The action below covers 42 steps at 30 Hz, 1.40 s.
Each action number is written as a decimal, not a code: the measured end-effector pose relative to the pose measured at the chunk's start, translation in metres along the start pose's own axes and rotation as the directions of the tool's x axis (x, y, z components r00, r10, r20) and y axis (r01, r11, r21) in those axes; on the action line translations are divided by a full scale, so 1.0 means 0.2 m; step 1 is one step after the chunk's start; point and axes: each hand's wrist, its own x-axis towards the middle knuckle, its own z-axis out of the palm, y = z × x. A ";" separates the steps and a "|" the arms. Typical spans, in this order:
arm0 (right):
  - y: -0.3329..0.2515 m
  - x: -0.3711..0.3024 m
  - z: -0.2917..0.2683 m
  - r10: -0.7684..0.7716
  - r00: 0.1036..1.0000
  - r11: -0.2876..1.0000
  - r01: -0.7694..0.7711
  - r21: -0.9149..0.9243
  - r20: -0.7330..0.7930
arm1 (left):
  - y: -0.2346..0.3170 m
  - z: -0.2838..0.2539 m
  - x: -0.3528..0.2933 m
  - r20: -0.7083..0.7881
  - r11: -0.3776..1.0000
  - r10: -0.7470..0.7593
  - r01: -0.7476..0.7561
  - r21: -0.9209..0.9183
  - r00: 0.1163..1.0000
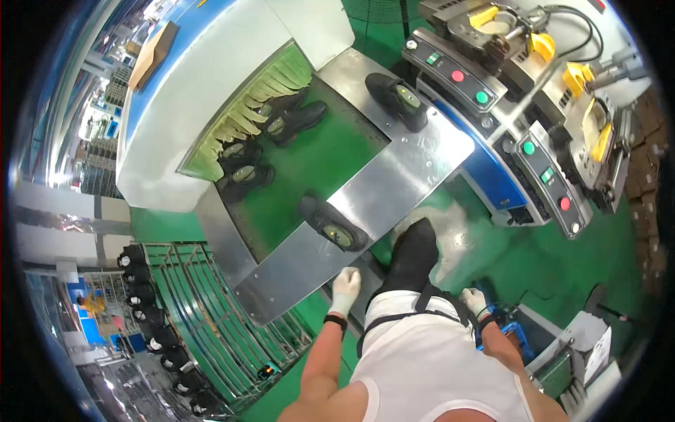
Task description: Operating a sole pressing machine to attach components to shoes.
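Black shoe lies across inner edge of steel worktop, toe over green belt. Left hand, white-gloved, just below it; right hand, gloved, near blue object. Hands well apart; finger closure: cannot tell. Second shoe on far corner; more shoes beside fringed curtain.

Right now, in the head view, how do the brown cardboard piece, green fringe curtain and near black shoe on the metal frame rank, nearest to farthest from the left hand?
From the left hand:
1. Near black shoe, just ahead on the metal frame.
2. Green fringe curtain, farther ahead, to the left.
3. Brown cardboard piece, farthest, at upper left.
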 end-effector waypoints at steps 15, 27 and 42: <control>-0.74 0.20 -0.39 0.246 0.964 0.900 -0.190 0.391 -0.098 | -0.22 -1.05 1.25 -0.597 0.961 -0.276 0.232 -0.150 0.753; -2.06 0.21 0.24 -0.121 0.977 0.983 0.093 -0.156 -0.176 | -0.35 -1.75 2.17 -0.597 0.905 -0.145 0.350 0.243 0.789; -2.64 0.09 0.78 -0.377 0.920 0.918 0.386 -0.091 0.105 | -0.16 -1.56 1.81 -0.610 0.970 0.046 0.110 0.217 0.791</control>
